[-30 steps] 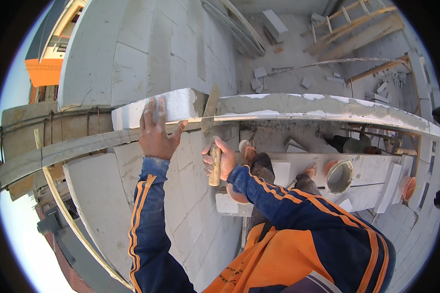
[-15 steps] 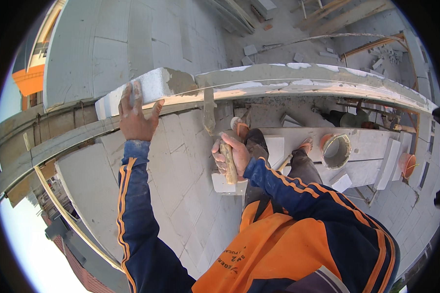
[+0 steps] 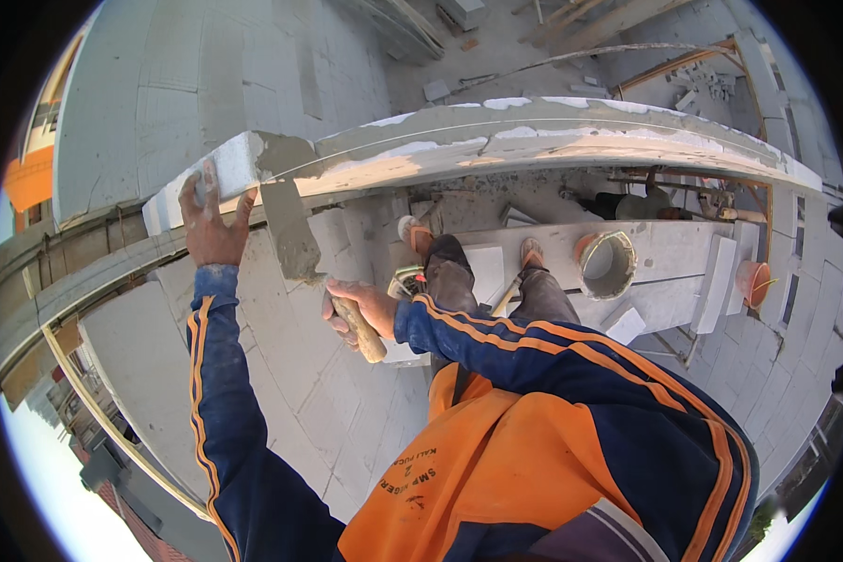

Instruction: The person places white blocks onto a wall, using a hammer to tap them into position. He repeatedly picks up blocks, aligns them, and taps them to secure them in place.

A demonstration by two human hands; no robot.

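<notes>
My left hand [image 3: 217, 220] lies with spread fingers on a white lightweight block [image 3: 229, 167] at the wall's left. Grey mortar [image 3: 286, 155] coats the block's right end. In my right hand [image 3: 370, 307] is a trowel [image 3: 290, 229], gripped by its wooden handle. Its wide, mortar-smeared blade points away from me, and its far edge reaches the lower corner of the mortared end; whether it touches cannot be told. A string line runs along the wall top [image 3: 553, 117], to the right of the block.
My feet stand on a plank platform [image 3: 665, 245] below. On it are a mortar bucket [image 3: 609, 265] and white block pieces [image 3: 625, 325]. An orange bucket [image 3: 752, 281] sits farther right. Timber rails [image 3: 112, 426] and a drop lie at left.
The trowel has come closer to the block's mortared end, its blade turned from nearly edge-on to broad side showing. The whole view has shifted a little; my left hand keeps its place on the block.
</notes>
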